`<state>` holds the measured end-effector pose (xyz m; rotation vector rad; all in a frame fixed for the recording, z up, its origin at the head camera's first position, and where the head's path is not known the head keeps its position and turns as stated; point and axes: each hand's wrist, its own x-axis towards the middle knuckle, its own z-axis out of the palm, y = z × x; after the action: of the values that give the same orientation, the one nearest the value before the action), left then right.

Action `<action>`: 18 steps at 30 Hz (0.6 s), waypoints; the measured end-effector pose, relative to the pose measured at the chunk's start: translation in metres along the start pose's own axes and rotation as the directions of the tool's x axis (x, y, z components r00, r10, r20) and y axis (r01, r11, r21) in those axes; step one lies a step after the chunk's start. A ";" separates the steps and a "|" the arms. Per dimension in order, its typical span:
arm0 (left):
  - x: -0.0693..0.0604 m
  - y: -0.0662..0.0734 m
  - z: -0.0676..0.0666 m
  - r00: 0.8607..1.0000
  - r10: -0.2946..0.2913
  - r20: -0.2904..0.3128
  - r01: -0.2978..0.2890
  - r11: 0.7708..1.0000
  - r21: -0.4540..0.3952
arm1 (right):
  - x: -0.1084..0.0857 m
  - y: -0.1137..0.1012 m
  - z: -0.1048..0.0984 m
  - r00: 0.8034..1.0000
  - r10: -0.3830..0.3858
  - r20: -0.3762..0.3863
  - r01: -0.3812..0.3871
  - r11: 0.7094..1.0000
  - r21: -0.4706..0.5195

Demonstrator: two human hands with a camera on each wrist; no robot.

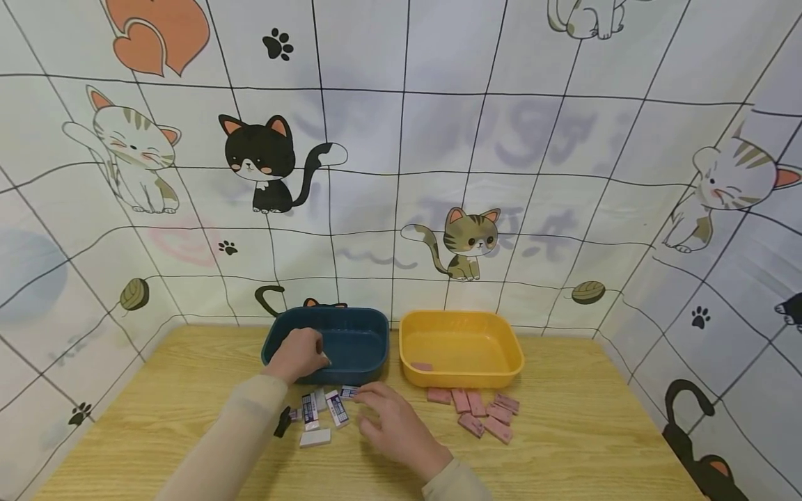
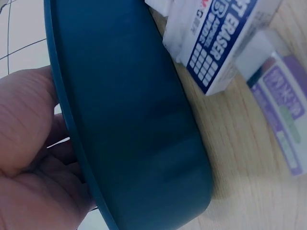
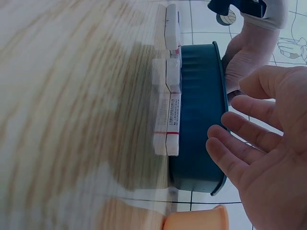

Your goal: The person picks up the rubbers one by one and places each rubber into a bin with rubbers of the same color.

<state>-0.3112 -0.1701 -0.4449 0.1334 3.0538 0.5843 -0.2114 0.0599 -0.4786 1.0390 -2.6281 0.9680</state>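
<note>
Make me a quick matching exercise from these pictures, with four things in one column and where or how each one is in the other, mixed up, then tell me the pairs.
Things
1. Left hand
2. Right hand
3. Yellow bin
4. Loose pink blocks

Places or states
A. Has a pink block inside
B. On the table, in front of the yellow bin
C. Reaching into the dark teal bin
D. Beside the white-and-blue erasers

Pairs: 1-C, 2-D, 3-A, 4-B.
</note>
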 end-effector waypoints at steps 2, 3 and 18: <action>0.002 -0.001 0.001 1.000 -0.005 0.012 0.005 1.000 0.010 | -0.001 0.000 0.000 1.000 0.008 0.011 -0.008 1.000 0.005; 0.003 -0.001 0.001 1.000 -0.009 0.019 0.009 1.000 0.014 | -0.001 0.000 0.000 1.000 0.011 0.017 -0.011 1.000 0.008; 0.011 -0.001 0.000 0.997 0.027 0.071 -0.030 0.999 0.044 | -0.002 0.001 -0.001 0.999 0.022 0.037 -0.023 1.000 0.020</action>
<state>-0.3222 -0.1701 -0.4456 0.1949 3.0025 0.5005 -0.2103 0.0626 -0.4790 1.0432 -2.6704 0.9921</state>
